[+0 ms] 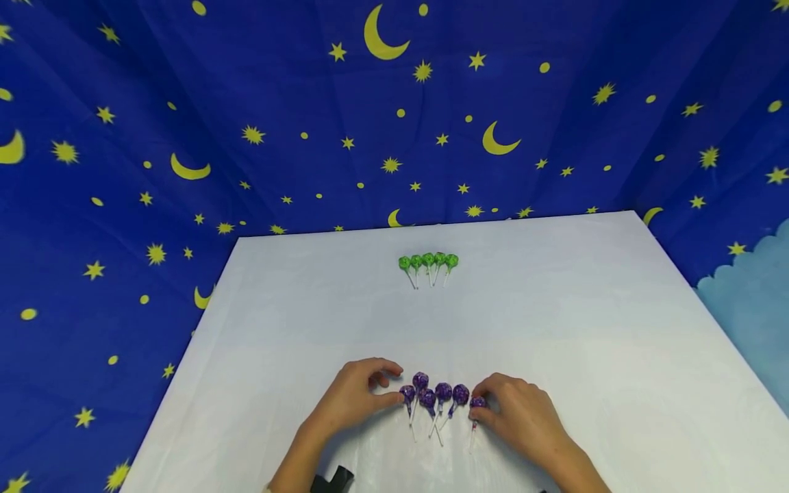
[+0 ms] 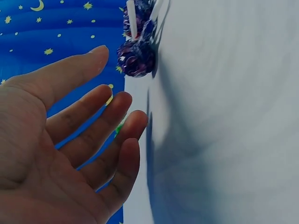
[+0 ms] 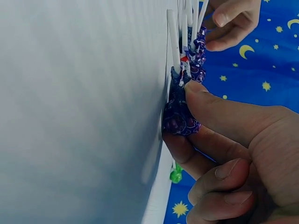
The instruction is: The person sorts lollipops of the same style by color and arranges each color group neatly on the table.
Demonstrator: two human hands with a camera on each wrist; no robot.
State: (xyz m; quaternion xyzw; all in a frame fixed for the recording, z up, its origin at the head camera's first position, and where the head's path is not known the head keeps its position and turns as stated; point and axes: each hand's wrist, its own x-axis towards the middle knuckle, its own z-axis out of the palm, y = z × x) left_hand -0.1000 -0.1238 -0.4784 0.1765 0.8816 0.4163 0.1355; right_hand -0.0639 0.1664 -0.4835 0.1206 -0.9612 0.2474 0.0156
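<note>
Several purple-wrapped lollipops (image 1: pixel 444 391) lie in a loose cluster near the front of the white table, sticks toward the person. At the cluster's right end my right hand (image 1: pixel 520 414) pinches one purple lollipop (image 3: pixel 180 114) by its wrapped head, between thumb and fingers. My left hand (image 1: pixel 360 394) is at the cluster's left end with its fingers loosely spread. Its thumb is close to the leftmost purple lollipop (image 2: pixel 136 58); the left wrist view shows nothing held and a gap between the thumb and the candy.
Toward the back of the white table (image 1: pixel 296 301), several green-wrapped lollipops (image 1: pixel 428 260) lie side by side in a row. A blue curtain (image 1: pixel 296 89) with yellow moons and stars hangs behind and beside the table. A black object (image 1: pixel 335 479) shows beside the left forearm.
</note>
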